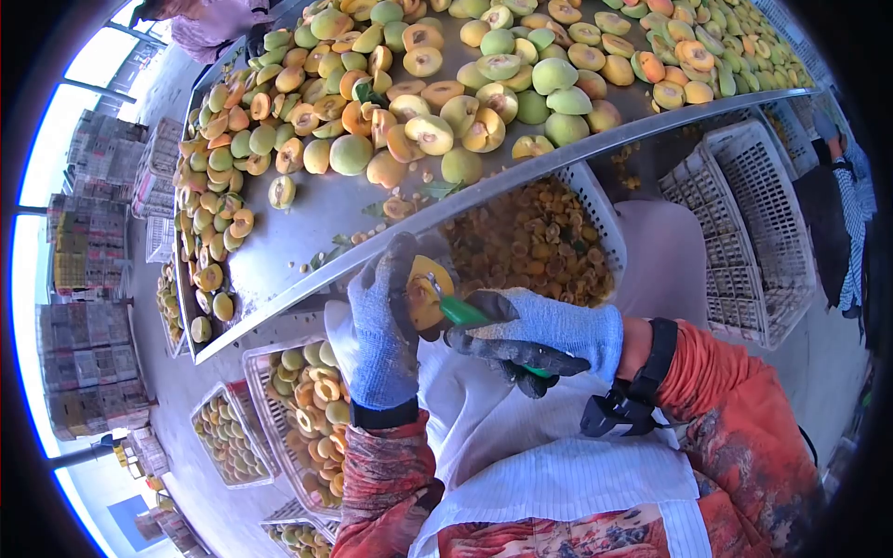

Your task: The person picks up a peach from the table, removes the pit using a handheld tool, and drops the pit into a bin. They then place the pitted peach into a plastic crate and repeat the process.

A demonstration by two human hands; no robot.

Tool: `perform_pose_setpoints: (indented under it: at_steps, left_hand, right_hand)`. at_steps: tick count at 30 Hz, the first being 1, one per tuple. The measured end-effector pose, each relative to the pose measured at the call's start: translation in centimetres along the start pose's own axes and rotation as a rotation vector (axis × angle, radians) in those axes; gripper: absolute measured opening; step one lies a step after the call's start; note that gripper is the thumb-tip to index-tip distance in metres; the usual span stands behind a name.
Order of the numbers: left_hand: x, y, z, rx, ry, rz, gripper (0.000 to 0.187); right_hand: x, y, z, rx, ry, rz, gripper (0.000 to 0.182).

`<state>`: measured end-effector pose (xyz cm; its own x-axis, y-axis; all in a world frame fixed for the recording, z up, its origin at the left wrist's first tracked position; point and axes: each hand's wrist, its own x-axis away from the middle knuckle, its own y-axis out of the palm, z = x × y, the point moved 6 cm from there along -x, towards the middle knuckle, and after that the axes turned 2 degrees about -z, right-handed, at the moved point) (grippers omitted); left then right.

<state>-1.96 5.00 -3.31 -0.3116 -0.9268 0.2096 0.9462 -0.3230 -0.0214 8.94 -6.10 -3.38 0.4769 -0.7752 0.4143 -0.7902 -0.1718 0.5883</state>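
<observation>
My left hand [386, 307], in a blue glove with dark grey fingers, is closed round a halved yellow fruit [427, 290], its cut face turned to the right. My right hand [530, 339], gloved alike, is wrapped round a green-handled tool [462, 312]. The tool's metal tip touches the cut face of the fruit. Both hands are just below the metal table's front edge [502, 179]. Behind them a white crate [595, 209] holds many small brown and yellow pieces [535, 242].
Halved fruits [433, 135] are spread over the table. Fruit-filled crates [265, 395] stand on the floor at the left. Empty white crates [767, 205] lean at the right. Another person [209, 28] is at the upper left, and part of another person [842, 205] shows at the right.
</observation>
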Motion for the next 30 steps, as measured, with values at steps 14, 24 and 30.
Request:
perform_pose_setpoints:
  at_steps: [14, 24, 30]
  left_hand:
    - [-1.2, 1.6, 2.3, -0.191, 0.499, 0.155, 0.029]
    - [-2.7, 2.8, -0.3, 0.110, -0.085, -0.157, 0.030]
    - [-2.1, 6.1, 0.0, 0.762, 0.077, -0.340, 0.038]
  right_hand:
    - [-1.3, -0.2, -1.1, -0.031, -0.088, 0.036, 0.035]
    - [0.5, -1.1, -2.0, -0.120, -0.084, -0.053, 0.033]
    - [2.0, -0.8, -1.6, -0.365, -0.153, -0.175, 0.041]
